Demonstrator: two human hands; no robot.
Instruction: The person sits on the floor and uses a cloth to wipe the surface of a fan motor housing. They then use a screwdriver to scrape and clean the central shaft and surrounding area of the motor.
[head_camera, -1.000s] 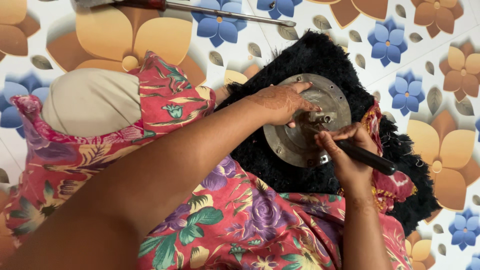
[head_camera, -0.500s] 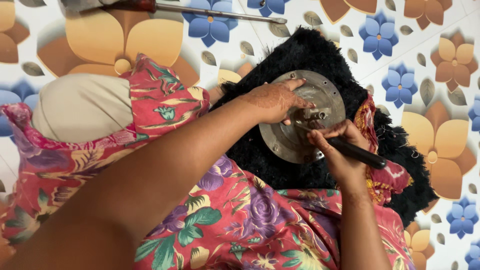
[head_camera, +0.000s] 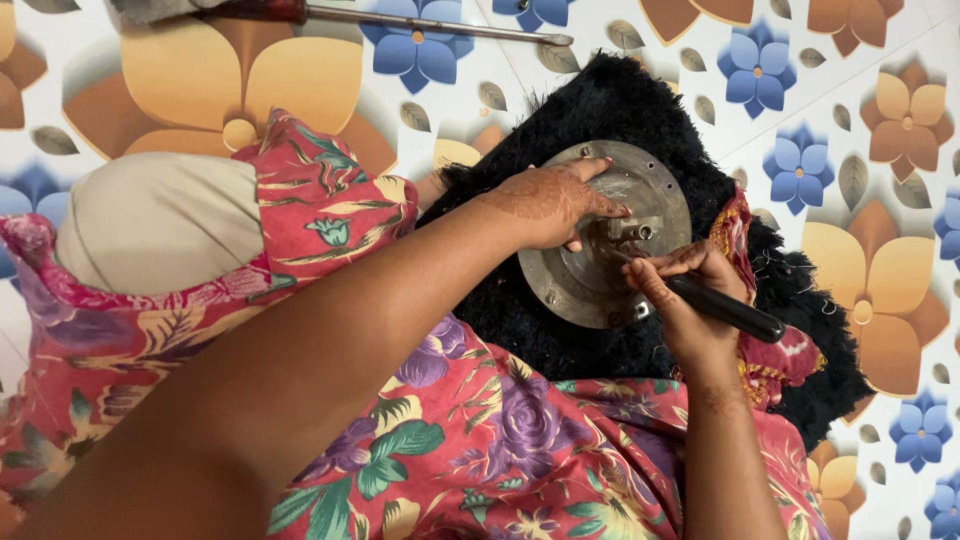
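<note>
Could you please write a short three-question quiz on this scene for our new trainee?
1. True or false: the left hand rests on the round metal plate.
2. What does the right hand hold? A) black-handled tool B) cup C) brush
3. What lies under the plate?

Key: 1 true. 2 A. 3 a black furry mat on the flowered floor.

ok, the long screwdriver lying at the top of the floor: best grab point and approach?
Judging by its pose, take the long screwdriver by its dark red handle at the left end, coming from above. It lies flat on the floral floor, thin bare shaft pointing right, apart from the left hand and right hand.
</note>
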